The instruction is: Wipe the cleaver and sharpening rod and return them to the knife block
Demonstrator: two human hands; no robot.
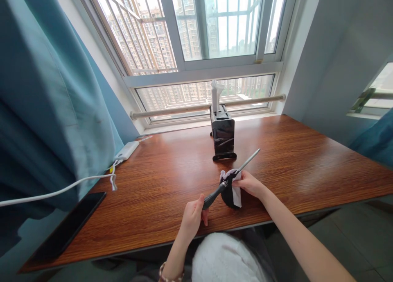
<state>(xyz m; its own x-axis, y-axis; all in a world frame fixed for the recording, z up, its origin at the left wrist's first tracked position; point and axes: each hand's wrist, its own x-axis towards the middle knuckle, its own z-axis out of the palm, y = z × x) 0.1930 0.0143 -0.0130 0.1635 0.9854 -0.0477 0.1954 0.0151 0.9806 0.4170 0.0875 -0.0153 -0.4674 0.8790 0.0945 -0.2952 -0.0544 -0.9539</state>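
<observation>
The left hand [192,216] is closed around the ribbed black handle of a honing rod [248,159]. The right hand [250,183] pinches a black-and-white cloth [233,196] round its slim grey shaft, low over the wooden desk [159,179], near a black holder [222,134].

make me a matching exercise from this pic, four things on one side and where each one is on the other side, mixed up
Things
1. metal rod
2. cloth
3. phone
4. power bank

Places
A. flat near the left front edge of the table
B. bunched in the right hand, round the metal rod
C. far left of the table, beside the curtain
D. dark handle gripped by the left hand

Pairs: 1-D, 2-B, 3-A, 4-C
</observation>
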